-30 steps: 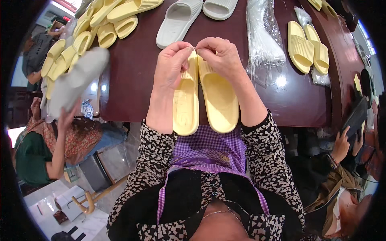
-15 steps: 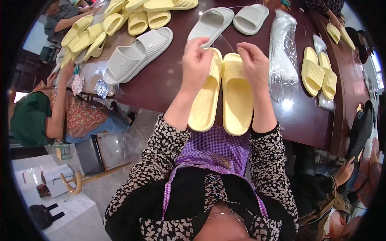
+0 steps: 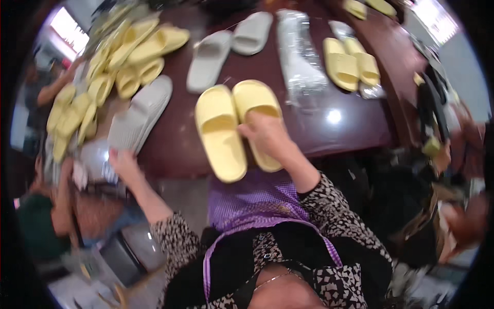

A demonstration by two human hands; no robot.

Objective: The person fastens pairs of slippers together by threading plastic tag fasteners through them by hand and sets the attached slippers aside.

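Observation:
A pair of pale yellow slide slippers lies side by side in front of me, heels toward me: a left slipper (image 3: 222, 149) and a right slipper (image 3: 257, 95). My right hand (image 3: 268, 135) is closed on the right one below its strap, thumb at the inner edge between the two. Out to the left, my left hand (image 3: 125, 164) has its fingers at the near end of a large grey slipper (image 3: 140, 117). That slipper shows a ribbed grey face and no foot opening. Blur softens the left fingers.
Many yellow slippers (image 3: 131, 46) pile up at the back left of the dark red table (image 3: 350, 129). Two grey slippers (image 3: 210, 62) stand at the back middle. Clear plastic bags (image 3: 301, 62) and another yellow pair (image 3: 341, 67) lie right. Other people sit on both sides.
My left hand has left the yellow pair and gone left to the grey slipper, which now shows a different face. My right hand has shifted onto the right yellow slipper. The view has turned.

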